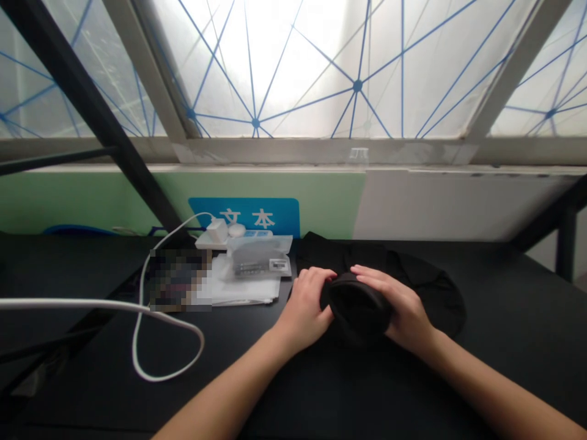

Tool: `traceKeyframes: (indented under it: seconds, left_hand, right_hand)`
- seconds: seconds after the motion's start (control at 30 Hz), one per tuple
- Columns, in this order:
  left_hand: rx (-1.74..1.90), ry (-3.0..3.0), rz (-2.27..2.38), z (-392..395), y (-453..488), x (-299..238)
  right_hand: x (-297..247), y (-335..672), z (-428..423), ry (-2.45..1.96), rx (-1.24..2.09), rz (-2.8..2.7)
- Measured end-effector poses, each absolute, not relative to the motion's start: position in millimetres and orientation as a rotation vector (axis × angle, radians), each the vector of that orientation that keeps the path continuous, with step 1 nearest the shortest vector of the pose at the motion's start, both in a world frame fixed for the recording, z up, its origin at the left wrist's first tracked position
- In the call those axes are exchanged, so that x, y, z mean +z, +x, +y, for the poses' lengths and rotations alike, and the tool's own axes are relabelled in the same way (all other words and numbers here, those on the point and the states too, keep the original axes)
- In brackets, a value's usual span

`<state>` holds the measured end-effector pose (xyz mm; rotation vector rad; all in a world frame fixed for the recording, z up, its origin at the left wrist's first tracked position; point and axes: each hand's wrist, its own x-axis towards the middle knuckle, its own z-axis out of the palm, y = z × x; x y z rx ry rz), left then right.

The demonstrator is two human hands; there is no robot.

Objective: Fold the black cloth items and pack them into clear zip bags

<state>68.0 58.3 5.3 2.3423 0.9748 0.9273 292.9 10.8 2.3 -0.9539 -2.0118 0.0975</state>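
Both forearms reach in from the near edge of a black table [499, 342]. The left hand [306, 304] and the right hand [398, 300] hold a rolled black fabric bundle [358, 309] between them, just right of the middle of the view. The left fingers [316, 282] curl around the bundle's left end, and the right fingers [376, 282] lie across its top, so both hands are gripping it. The bundle is joined to a looser spread of black cloth [430, 294], which lies on the table just behind and to the right of the hands.

To the left, a white cable [68, 303] runs across the table in a long loop. Farther left of the hands lie white paper sheets [238, 288], partly under a clear plastic bag [259, 256] with a grey item inside, beside a pixelated, blurred patch [178, 278]. Beyond them sits a white power strip [211, 243] with a white plug [217, 231] in it.

At the far edge stand a green wall panel [92, 201] and a blue sign [245, 217] with white characters. Above is a frosted window [293, 67] crossed by blue lines.
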Motion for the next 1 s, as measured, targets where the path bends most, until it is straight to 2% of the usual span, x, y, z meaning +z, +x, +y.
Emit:
traceKeyframes:
  seconds: [0.13,0.27,0.43,0.8,0.9,1.0]
  left_hand:
    - [0.883,2.528,1.006,66,35,17]
    - [0.818,2.614,1.381,74,-10,17]
    - [0.505,2.564,1.711,71,-47,4]
    - [0.377,2.572,1.79,73,-59,1]
    - [0.506,2.612,1.845,73,-58,7]
    - [0.821,2.686,1.797,70,-45,18]
  right_hand:
    - [4,304,17,-1.087,-0.188,-2.235]
    - [-9,290,21,-1.155,-0.355,-2.477]
    - [-23,276,22,-1.134,-0.612,-2.522]
    - [-19,286,21,-1.094,-0.426,-2.524]
    - [-20,287,22,-1.075,-0.39,-2.515]
    - [-19,289,23,-1.048,-0.358,-2.475]
